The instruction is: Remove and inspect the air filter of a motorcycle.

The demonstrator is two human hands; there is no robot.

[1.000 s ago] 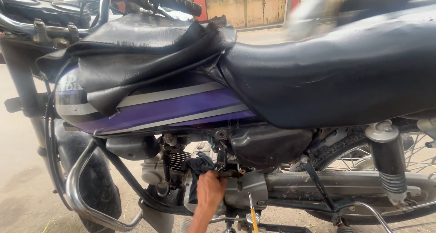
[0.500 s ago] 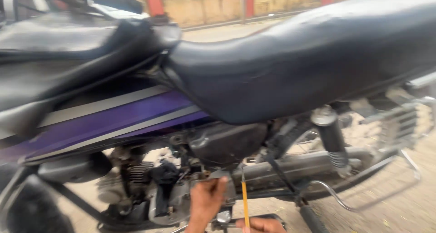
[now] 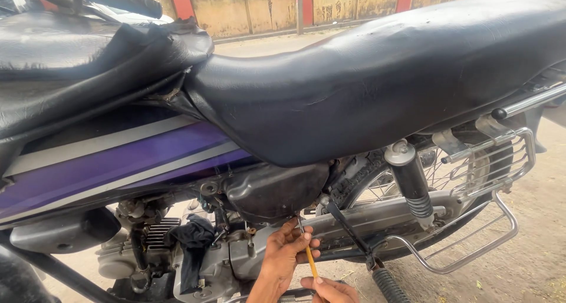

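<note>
Fingers of your right hand (image 3: 329, 289) pinch the butt of a yellow-handled screwdriver (image 3: 308, 254) at the bottom edge; your left hand (image 3: 287, 248), just above, pinches its shaft, the tip under the black side cover (image 3: 274, 189). Beyond sit the purple tank (image 3: 112, 167) and black seat (image 3: 377, 84).

Below the black side cover (image 3: 277, 191): a narrow pocket, filled by the left hand (image 3: 287, 248), the right hand (image 3: 328, 290) and a yellow-handled screwdriver (image 3: 308, 250). Left of the cover: blocked by a hanging black rag (image 3: 191, 244) and engine fins. Right of it: crossed by a slanting kick lever (image 3: 354, 235), then the shock absorber (image 3: 410, 182). Above it: closed off by the seat (image 3: 383, 73). Farther right and lower, beneath the chrome guard rail (image 3: 466, 256): open ground.
</note>
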